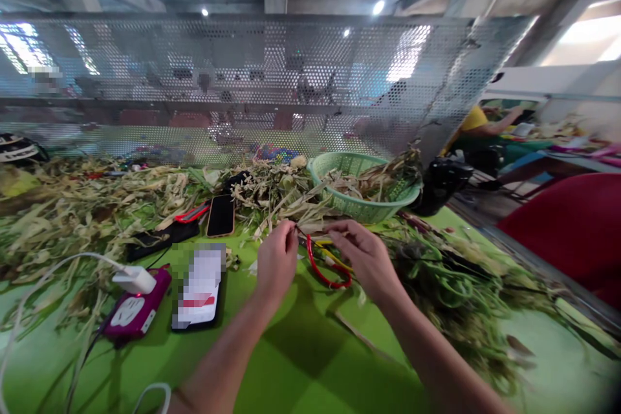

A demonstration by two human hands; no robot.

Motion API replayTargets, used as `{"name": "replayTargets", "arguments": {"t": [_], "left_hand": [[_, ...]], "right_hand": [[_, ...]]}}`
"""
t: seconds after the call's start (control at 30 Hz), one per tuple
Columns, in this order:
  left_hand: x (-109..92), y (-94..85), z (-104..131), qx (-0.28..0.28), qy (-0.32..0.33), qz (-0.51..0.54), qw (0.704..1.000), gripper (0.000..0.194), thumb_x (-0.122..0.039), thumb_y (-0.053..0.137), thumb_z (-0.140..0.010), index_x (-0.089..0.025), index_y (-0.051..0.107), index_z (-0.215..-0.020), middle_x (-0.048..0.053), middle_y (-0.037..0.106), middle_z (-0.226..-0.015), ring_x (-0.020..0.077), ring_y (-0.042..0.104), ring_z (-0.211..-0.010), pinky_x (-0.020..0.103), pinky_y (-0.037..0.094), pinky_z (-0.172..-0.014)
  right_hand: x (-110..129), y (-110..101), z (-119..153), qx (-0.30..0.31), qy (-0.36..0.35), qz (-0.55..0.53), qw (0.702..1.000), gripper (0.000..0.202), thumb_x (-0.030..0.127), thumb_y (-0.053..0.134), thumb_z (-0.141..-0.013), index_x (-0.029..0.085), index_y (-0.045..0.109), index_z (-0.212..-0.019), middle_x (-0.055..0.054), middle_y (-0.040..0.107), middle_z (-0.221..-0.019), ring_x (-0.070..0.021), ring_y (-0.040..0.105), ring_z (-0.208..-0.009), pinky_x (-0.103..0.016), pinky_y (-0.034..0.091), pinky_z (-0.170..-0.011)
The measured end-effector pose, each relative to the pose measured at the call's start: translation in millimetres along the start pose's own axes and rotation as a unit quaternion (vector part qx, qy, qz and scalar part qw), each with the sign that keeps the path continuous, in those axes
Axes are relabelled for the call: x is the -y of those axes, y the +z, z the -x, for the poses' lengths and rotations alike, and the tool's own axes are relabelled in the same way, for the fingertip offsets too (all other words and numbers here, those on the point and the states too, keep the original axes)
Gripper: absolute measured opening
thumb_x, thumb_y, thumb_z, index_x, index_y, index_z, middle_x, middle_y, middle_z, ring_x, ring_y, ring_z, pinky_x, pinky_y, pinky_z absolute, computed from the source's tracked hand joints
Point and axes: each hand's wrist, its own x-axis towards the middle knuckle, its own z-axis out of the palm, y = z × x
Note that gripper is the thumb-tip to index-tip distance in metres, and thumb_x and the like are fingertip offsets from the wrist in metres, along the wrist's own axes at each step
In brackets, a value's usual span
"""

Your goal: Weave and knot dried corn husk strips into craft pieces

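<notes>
Two bare hands at work over a green table, noted L to R; far L: heaps of dry husks spread across the table top; white cable runs to a white plug seated in a magenta power strip; just R of it a phone lies flat, screen up, content blurred; behind it a second phone, orange-edged, screen dark, with a dark wallet-like item to its L; ctr: left hand raised off the table, thumb and forefinger pinched narrow on one end of a thin dry leaf strip; other fingers curled in; strip spans the gap betw. both hands, held clear of the table, just in front of the husk pile; below the strip, red-handled scissors lie on the table, touching neither hand as far as can be told; right hand pinches the strip's other end, fingertips close together, palm down; behind, green plastic basket part-filled w/ husks, near but apart from the hands; R of basket a dark object, type cannot tell; far R: green stalks piled along the table edge; another person in a yellow top at a separate table, well apart.
</notes>
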Motion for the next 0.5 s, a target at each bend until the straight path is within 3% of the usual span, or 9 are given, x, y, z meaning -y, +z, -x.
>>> {"name": "replayTargets", "arguments": {"t": [0.1, 0.2, 0.3, 0.5], "left_hand": [[1.6, 5.1, 3.1, -0.009, 0.036, -0.012, 0.999, 0.019, -0.019, 0.042, -0.092, -0.019, 0.059, -0.098, 0.006, 0.067, -0.09, 0.0183, 0.06, -0.08, 0.027, 0.039, -0.07], [2.4, 10.4, 6.6, -0.002, 0.057, -0.008, 0.998, 0.018, -0.018, 0.042, -0.091, -0.019, 0.058, -0.099, 0.006, 0.067, -0.092, 0.0181, 0.06, -0.081, 0.027, 0.041, -0.072], [2.3, 13.8, 9.4, 0.002, 0.067, -0.003, 0.998, 0.018, -0.016, 0.043, -0.091, -0.02, 0.058, -0.101, 0.005, 0.066, -0.095, 0.0179, 0.06, -0.083, 0.027, 0.043, -0.073], [-0.4, 15.5, 13.8, -0.003, 0.083, -0.029, 0.996, 0.02, -0.012, 0.046, -0.089, -0.021, 0.059, -0.1, 0.005, 0.063, -0.093, 0.0176, 0.058, -0.082, 0.028, 0.044, -0.073]], "right_hand": [[-1.1, 20.8, 6.8, 0.072, 0.087, -0.191, 0.975, 0.031, 0.034, 0.066, -0.078, 0.021, 0.055, -0.104, 0.003, 0.058, -0.073, -0.0113, 0.053, -0.055, -0.023, 0.039, -0.051], [-2.4, 33.0, 8.5, 0.099, 0.117, -0.318, 0.936, 0.037, 0.031, 0.074, -0.07, 0.022, 0.054, -0.1, 0.0, 0.063, -0.086, -0.0141, 0.061, -0.072, -0.027, 0.047, -0.067], [-3.8, 36.0, 7.8, 0.083, 0.146, -0.344, 0.924, 0.035, 0.033, 0.079, -0.066, 0.02, 0.057, -0.09, -0.001, 0.064, -0.084, -0.0144, 0.06, -0.075, -0.028, 0.048, -0.071], [-10.5, 38.6, 8.5, 0.014, 0.156, -0.301, 0.941, 0.035, 0.044, 0.079, -0.065, 0.017, 0.059, -0.076, 0.003, 0.055, -0.062, -0.0093, 0.046, -0.054, -0.022, 0.035, -0.051]]}}
